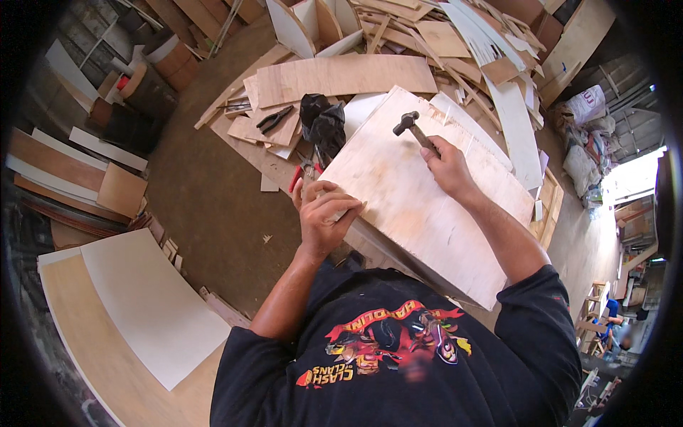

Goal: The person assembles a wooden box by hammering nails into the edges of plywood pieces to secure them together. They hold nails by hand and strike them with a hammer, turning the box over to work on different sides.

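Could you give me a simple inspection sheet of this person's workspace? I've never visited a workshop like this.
Surface: pale box-like wooden piece, its top marked with brownish smudges.
Job's things: hammer, held over that top.
Clutter: black plastic bag, dark pliers and a red-handled tool beyond the left hand; heaped wood offcuts farther back.
Hands: right hand grips the hammer's handle; left hand is curled at the wooden piece's left edge, anything small in it unclear.
Cables: nothing seen around the wooden piece.
Surroundings: white sheet at lower left, sacks at right, another person far right.
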`<move>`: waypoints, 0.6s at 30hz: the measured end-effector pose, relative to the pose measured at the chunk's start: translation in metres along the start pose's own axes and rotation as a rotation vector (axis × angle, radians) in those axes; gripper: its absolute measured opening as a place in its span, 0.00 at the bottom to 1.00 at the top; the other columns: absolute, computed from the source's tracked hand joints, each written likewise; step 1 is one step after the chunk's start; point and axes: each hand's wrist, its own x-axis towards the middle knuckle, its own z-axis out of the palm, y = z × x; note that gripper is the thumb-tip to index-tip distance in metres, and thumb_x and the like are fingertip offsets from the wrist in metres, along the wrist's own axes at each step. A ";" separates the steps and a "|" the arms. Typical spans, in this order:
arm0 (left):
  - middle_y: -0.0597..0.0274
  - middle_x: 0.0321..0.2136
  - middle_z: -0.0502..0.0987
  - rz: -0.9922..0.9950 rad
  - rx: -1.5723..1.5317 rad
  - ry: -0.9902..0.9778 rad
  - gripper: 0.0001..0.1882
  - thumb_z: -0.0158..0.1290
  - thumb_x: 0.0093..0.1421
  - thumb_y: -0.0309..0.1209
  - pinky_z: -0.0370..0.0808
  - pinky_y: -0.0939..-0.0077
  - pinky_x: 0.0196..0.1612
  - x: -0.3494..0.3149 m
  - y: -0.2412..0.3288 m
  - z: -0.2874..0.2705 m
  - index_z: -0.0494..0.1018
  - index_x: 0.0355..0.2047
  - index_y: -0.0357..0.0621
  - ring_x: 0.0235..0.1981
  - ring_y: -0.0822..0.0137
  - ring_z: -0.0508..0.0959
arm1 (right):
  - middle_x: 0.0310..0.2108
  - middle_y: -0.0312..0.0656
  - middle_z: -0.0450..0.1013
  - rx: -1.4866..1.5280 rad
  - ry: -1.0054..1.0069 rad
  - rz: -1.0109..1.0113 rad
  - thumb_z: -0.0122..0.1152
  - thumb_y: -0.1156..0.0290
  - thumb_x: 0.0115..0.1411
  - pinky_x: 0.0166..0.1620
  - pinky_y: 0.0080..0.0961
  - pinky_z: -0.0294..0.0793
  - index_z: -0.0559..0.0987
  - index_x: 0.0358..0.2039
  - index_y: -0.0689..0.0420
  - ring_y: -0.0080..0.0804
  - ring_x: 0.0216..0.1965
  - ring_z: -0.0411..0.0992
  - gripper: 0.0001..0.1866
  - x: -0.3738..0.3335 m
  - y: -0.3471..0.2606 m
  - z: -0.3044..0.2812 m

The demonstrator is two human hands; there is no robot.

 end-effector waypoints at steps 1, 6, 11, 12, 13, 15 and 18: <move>0.75 0.33 0.86 0.011 -0.002 0.010 0.08 0.74 0.47 0.29 0.55 0.58 0.69 -0.001 -0.001 0.001 0.88 0.28 0.56 0.48 0.67 0.79 | 0.28 0.46 0.76 0.006 -0.010 -0.007 0.59 0.64 0.70 0.37 0.36 0.73 0.79 0.49 0.62 0.35 0.31 0.74 0.15 0.000 0.000 0.000; 0.73 0.34 0.86 0.004 -0.025 0.048 0.08 0.74 0.47 0.29 0.60 0.58 0.67 -0.005 -0.001 0.004 0.87 0.28 0.54 0.49 0.64 0.79 | 0.28 0.48 0.77 0.026 -0.053 -0.013 0.59 0.64 0.70 0.38 0.36 0.73 0.79 0.49 0.62 0.37 0.31 0.75 0.15 0.002 0.001 -0.002; 0.70 0.35 0.85 -0.030 0.006 0.084 0.09 0.74 0.46 0.27 0.62 0.56 0.66 -0.008 0.002 0.008 0.86 0.29 0.51 0.50 0.62 0.79 | 0.29 0.48 0.77 0.036 -0.107 -0.037 0.60 0.64 0.70 0.39 0.37 0.74 0.79 0.50 0.62 0.38 0.32 0.75 0.15 0.004 0.006 -0.007; 0.70 0.35 0.85 -0.038 0.014 0.091 0.09 0.74 0.46 0.27 0.62 0.56 0.66 -0.009 0.003 0.008 0.86 0.29 0.51 0.50 0.62 0.79 | 0.30 0.48 0.78 0.037 -0.122 -0.029 0.60 0.65 0.70 0.40 0.36 0.74 0.79 0.50 0.62 0.38 0.33 0.75 0.15 0.003 0.006 -0.007; 0.69 0.35 0.85 -0.042 0.013 0.102 0.08 0.73 0.47 0.26 0.62 0.56 0.65 -0.010 0.004 0.009 0.86 0.28 0.50 0.50 0.62 0.79 | 0.30 0.48 0.78 0.039 -0.136 -0.021 0.60 0.65 0.70 0.41 0.36 0.74 0.79 0.50 0.62 0.37 0.33 0.76 0.15 0.003 0.005 -0.008; 0.69 0.35 0.85 -0.052 0.018 0.114 0.08 0.73 0.47 0.25 0.63 0.56 0.65 -0.010 0.006 0.009 0.86 0.28 0.50 0.50 0.62 0.79 | 0.30 0.48 0.77 0.052 -0.164 0.008 0.60 0.65 0.69 0.41 0.36 0.74 0.78 0.51 0.62 0.36 0.34 0.75 0.16 0.000 0.001 -0.011; 0.67 0.35 0.85 -0.068 0.030 0.109 0.07 0.72 0.49 0.23 0.67 0.57 0.62 -0.010 0.007 0.009 0.85 0.28 0.47 0.51 0.61 0.79 | 0.30 0.45 0.77 0.101 -0.170 0.023 0.60 0.66 0.69 0.40 0.35 0.74 0.77 0.53 0.63 0.34 0.33 0.74 0.17 -0.002 0.003 -0.010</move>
